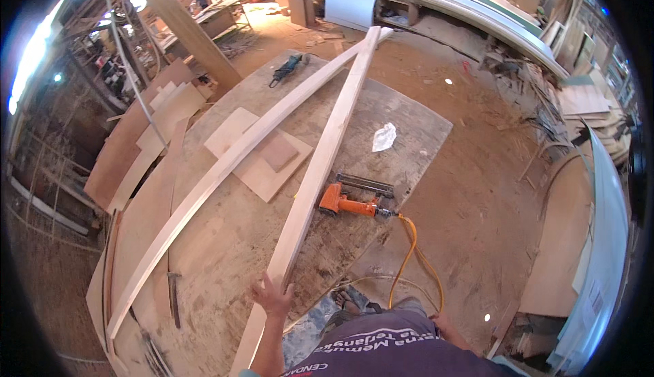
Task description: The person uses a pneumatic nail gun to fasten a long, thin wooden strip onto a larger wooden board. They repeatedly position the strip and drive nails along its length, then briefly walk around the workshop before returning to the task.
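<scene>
A long pale wooden beam (332, 132) runs from my body out past the far edge of the worktable (204, 247). My left hand (272, 299) straddles its near part, fingers on one side and thumb on the other. Only a little of my right hand (439, 320) shows, low beside my waist; its fingers are hidden. Just right of the beam lies an orange nail gun (354, 204), joined to a yellow air hose (412, 241). A second long wooden strip (225, 173) lies to the left, its far end meeting the beam's far end.
Flat board pieces (262, 181) lie under the second strip. A teal power tool (286, 70) rests at the table's far side, and a hammer (174, 299) at the left. Crumpled white plastic (384, 137) sits near the right edge. Sheets (593, 254) lean at the right.
</scene>
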Motion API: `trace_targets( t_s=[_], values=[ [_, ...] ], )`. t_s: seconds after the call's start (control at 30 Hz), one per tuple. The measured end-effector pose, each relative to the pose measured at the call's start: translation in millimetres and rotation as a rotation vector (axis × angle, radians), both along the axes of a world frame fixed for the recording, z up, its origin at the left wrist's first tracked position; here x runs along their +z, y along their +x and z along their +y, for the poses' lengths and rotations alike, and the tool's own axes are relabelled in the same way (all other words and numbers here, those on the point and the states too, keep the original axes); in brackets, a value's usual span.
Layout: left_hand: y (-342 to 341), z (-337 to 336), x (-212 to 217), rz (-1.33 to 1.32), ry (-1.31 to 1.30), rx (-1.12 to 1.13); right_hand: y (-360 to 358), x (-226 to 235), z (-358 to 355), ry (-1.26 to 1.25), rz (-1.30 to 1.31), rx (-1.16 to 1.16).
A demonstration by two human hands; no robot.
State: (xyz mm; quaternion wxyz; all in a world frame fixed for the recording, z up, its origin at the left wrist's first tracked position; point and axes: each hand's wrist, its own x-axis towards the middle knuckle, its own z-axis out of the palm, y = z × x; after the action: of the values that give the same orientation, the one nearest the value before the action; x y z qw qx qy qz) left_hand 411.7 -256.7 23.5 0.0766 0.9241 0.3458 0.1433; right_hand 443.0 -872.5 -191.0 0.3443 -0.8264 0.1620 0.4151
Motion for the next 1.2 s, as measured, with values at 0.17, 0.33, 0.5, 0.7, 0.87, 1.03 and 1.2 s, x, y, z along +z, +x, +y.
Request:
trace_targets(
  t_s=[0.17, 0.33, 0.5, 0.7, 0.87, 1.03, 1.2],
  values=[
    [55, -85, -17, -0.319, -0.235, -0.42, -9, -18, -77, -0.129, 0.124, 0.012],
    [99, -216, -55, -0.067, -0.367, -0.652, -2, 1, -193, -0.198, 0.08, -0.078],
    [129, -323, -103, 0.496, -0.583, -0.737, 41, 56, -312, -0.41, -0.303, -0.26],
    [189, -408, -151, 0.914, -0.537, -0.745, 96, 243, -377, -0.223, -0.636, -0.644],
    [264, -463, -194, 0.915, -0.641, -0.826, 95, 252, -411, -0.195, -0.782, -0.791],
    [334, -528, -191, 0.808, -0.815, -0.793, 161, 248, -411, -0.137, -0.78, -0.714],
    [405, -542, -228, 0.958, -0.687, -0.899, 287, 236, -417, -0.083, -0.895, -0.557]
  ],
)
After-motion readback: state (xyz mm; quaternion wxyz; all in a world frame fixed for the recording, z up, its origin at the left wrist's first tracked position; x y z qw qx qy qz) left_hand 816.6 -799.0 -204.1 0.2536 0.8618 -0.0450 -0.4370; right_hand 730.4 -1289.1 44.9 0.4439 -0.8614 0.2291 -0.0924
